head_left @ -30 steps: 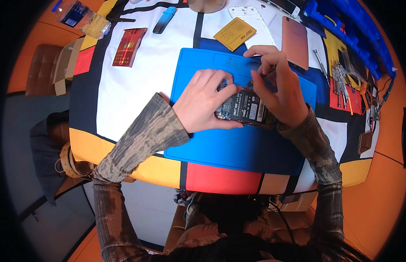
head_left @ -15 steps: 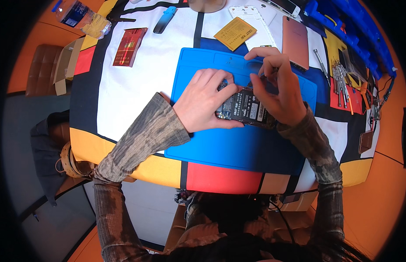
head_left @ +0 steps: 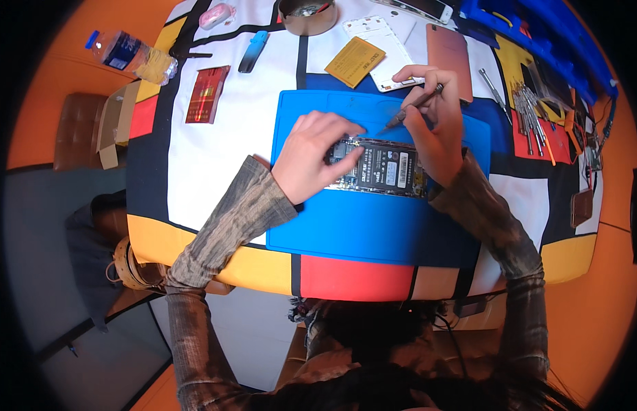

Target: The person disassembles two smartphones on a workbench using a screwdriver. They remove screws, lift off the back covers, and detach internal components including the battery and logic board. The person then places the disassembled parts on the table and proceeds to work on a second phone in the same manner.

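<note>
An opened phone (head_left: 352,181) with a black battery (head_left: 387,166) and bare circuit boards lies on a blue work mat (head_left: 332,226). My left hand (head_left: 313,154) is over the phone's left end. Its thumb is above the circuit board and its curled fingers are near the upper edge, with a gap between them. In my right hand (head_left: 438,133) is a slim dark pointed tool (head_left: 402,116), held like a pen. Its tip points down and left, just above the phone's upper edge; whether it touches anything I cannot tell.
Beyond the mat lie a yellow battery (head_left: 355,61), a white phone panel (head_left: 390,58) and a pink phone back (head_left: 450,58). Several screwdrivers (head_left: 530,123) and a blue organiser (head_left: 548,48) are at right. A red packet (head_left: 207,96), lighter (head_left: 254,51) and bottle (head_left: 137,58) are at left.
My left thumb has moved from the phone's lower edge to above its board. The right hand has drawn back slightly from the phone, and its dark tool now shows plainly. The view has shifted.
</note>
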Tool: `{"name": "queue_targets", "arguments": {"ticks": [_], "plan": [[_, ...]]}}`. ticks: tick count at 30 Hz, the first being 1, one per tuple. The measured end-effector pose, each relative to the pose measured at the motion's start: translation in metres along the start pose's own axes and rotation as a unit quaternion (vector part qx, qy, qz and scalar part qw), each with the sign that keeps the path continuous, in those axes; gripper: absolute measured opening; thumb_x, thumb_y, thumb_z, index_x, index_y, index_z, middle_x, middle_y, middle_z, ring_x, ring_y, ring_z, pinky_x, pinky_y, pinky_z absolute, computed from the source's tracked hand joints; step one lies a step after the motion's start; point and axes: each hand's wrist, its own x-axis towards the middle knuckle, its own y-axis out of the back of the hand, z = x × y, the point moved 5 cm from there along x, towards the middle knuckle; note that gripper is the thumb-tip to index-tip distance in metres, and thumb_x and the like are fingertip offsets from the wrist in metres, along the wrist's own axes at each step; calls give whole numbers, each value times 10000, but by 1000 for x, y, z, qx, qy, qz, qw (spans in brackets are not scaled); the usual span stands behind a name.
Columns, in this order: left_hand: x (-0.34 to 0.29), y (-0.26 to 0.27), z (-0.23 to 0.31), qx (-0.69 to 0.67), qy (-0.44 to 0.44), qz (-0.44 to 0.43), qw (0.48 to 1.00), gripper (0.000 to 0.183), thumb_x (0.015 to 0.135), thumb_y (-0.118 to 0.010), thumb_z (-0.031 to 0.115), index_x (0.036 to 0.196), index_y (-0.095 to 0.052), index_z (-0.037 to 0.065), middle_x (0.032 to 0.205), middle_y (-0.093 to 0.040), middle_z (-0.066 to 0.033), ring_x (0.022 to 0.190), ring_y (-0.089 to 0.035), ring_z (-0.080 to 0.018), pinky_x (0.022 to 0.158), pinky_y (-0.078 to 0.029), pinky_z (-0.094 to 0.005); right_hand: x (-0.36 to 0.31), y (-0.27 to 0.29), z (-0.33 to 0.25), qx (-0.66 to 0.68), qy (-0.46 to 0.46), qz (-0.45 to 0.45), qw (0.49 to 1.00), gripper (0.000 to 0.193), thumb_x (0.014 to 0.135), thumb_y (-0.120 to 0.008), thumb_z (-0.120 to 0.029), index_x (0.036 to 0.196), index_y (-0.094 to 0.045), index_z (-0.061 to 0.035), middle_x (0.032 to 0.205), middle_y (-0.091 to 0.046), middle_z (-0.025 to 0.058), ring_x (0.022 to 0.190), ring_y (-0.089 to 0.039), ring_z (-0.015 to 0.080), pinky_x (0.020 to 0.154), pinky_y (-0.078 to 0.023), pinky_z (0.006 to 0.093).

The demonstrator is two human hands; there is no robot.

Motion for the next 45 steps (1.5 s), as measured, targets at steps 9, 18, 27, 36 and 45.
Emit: {"name": "queue_targets", "arguments": {"ticks": [9, 18, 27, 36, 45], "plan": [[24, -5, 13, 96, -91, -93, 987, 138, 812, -676, 156, 915, -672, 64, 870, -619, -33, 809, -562, -202, 743, -433, -314, -8, 13, 17, 50, -78, 157, 983, 293, 802, -482, 115, 975, -322, -61, 1047, -532, 95, 645, -480, 20, 531, -406, 171], [46, -5, 24, 110, -126, -188, 968, 75, 821, -620, 118, 855, -605, 53, 847, -589, -63, 829, -560, -244, 768, -450, -345, -11, 23, 30, 106, -153, 243, 952, 243, 819, -522, 63, 964, -370, -60, 941, -583, 57, 614, -462, 24, 503, -368, 178], [57, -12, 24, 175, -166, -240, 940, 118, 793, -625, 128, 834, -576, 29, 843, -575, -83, 857, -528, -250, 791, -457, -349, -11, 24, 33, 115, -165, 249, 947, 219, 835, -526, 36, 973, -384, -58, 924, -581, 54, 598, -470, 37, 488, -370, 182], [52, -16, 20, 204, -168, -219, 939, 135, 780, -626, 138, 823, -551, 35, 822, -559, -81, 838, -525, -249, 775, -454, -342, -13, 24, 33, 96, -174, 253, 947, 178, 858, -508, 17, 987, -420, -67, 963, -597, 78, 592, -473, 60, 494, -358, 172], [55, -13, 19, 184, -164, -253, 936, 144, 782, -629, 156, 826, -551, 44, 842, -578, -76, 846, -528, -247, 778, -453, -352, -13, 24, 36, 98, -183, 251, 945, 177, 858, -513, 10, 988, -423, -69, 966, -596, 78, 596, -474, 58, 501, -357, 171]]}}
